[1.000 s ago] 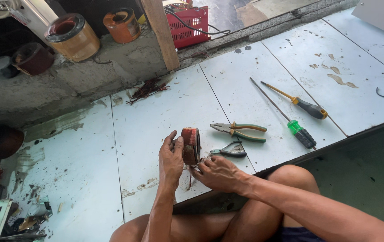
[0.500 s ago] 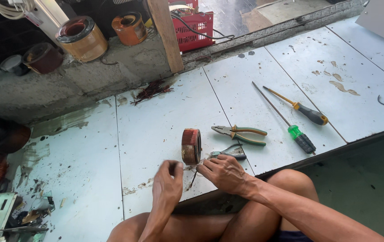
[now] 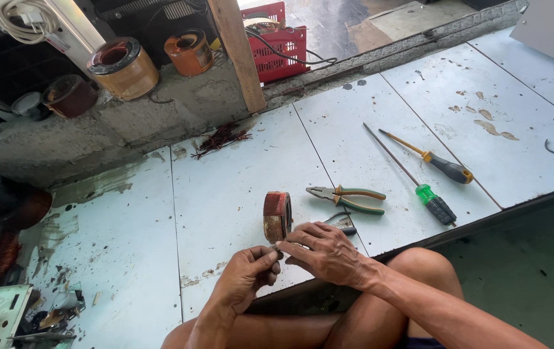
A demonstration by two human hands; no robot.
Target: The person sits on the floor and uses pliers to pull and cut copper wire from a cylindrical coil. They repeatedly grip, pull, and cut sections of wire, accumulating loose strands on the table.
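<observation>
Both hands' grips pinch a thin wire end between fingertips: left hand, right hand. It leads from the small wound coil, upright near the tabletop's front edge; likely stiff, heavy, best held by its rim.

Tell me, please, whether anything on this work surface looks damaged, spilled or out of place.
Yes. The pale painted panel surface is chipped and stained, with rusty blotches near the yellow-handled screwdriver. A loose tangle of reddish wire scraps lies by the concrete ledge. The brown ring-shaped coil stands on edge, looking worn.
</observation>
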